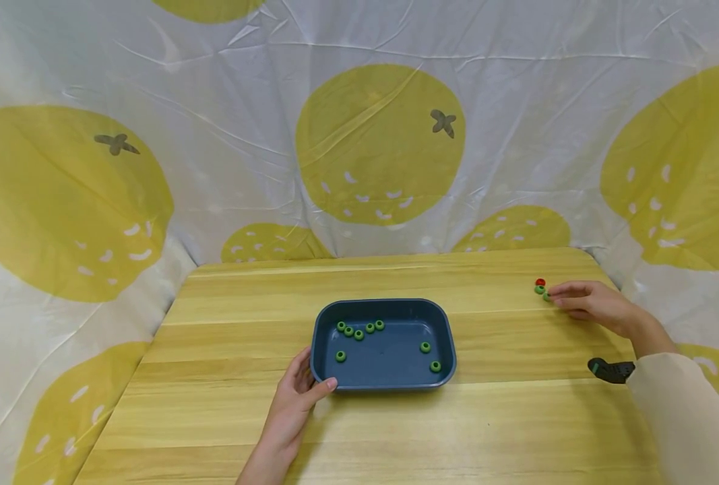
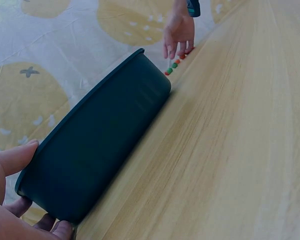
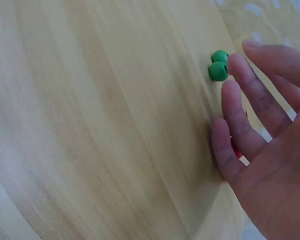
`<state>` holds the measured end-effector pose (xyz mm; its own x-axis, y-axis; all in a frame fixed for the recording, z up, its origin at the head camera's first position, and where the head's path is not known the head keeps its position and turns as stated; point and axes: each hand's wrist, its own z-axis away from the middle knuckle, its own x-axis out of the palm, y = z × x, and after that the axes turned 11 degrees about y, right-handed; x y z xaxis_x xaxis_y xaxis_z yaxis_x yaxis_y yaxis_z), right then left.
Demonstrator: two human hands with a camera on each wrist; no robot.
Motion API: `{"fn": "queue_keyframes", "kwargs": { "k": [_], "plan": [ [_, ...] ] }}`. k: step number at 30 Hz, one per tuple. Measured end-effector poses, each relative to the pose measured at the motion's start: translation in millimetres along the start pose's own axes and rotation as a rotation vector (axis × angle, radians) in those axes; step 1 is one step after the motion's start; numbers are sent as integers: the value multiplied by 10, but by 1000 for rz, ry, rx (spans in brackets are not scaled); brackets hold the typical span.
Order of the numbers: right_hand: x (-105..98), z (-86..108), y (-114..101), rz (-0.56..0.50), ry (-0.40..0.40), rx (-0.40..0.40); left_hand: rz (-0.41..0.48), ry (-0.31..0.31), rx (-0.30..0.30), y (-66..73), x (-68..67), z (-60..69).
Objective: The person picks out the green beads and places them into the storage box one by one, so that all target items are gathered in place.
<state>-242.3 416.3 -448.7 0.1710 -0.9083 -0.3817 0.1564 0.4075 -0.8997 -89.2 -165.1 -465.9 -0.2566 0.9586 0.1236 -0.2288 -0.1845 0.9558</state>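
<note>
A dark blue plastic basin point(image 1: 383, 388) stands on the table with several green beads point(image 1: 358, 335) scattered inside. At its near left corner my left hand point(image 1: 292, 397) grips the wall; the left wrist view shows the thumb point(image 2: 21, 156) by the rim and fingertips near the base. Far to the right, my right hand point(image 1: 598, 308) is over the table with loosely bent fingers. Just beyond its fingertips lie a red bead point(image 1: 540, 282) and two green beads point(image 1: 540, 289). In the right wrist view, green beads point(image 3: 218, 71) sit beside the fingertips, and red bits show between the fingers.
A black strap-like device point(image 1: 610, 370) sits at the right wrist, by the pale sleeve point(image 1: 686, 411). Behind the wooden table point(image 1: 244, 323) hangs a white cloth point(image 1: 232, 135) with yellow fruit prints, also running down both sides.
</note>
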Motion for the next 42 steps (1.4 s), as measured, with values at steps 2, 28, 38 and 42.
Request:
{"fn": "queue_keyframes", "kwargs": {
  "k": [2,28,38,42],
  "plan": [
    [9,-1,31,19,31,-12,2,0,0,-5,-2,-1],
    [300,-95,284,444,341,-206,-8,-5,9,-14,1,-1],
    [293,-71,279,421,322,-201,-9,-1,7,-7,-1,3],
    [255,-76,271,405,311,-194,-16,-4,19,-11,5,16]
  ]
}}
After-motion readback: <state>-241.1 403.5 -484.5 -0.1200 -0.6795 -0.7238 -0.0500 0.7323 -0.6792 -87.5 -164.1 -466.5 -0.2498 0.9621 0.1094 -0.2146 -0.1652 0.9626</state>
